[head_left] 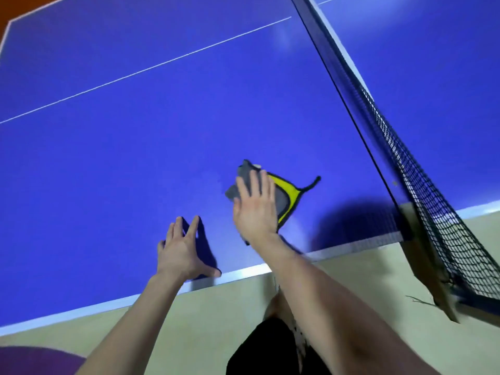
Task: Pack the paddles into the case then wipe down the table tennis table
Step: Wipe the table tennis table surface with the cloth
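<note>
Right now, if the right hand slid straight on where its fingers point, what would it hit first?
Likely nothing solid: the right hand, flat on the cloth, points across bare blue table toward the painted white line. The net lies off to its right.

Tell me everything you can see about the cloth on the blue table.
The cloth is grey and soft-looking, with a yellow band and black trim along one edge, and a thin black tail pointing toward the net. It lies bunched on the blue table, close to its near edge. The right hand presses on it with straight fingers, covering its middle.
</note>
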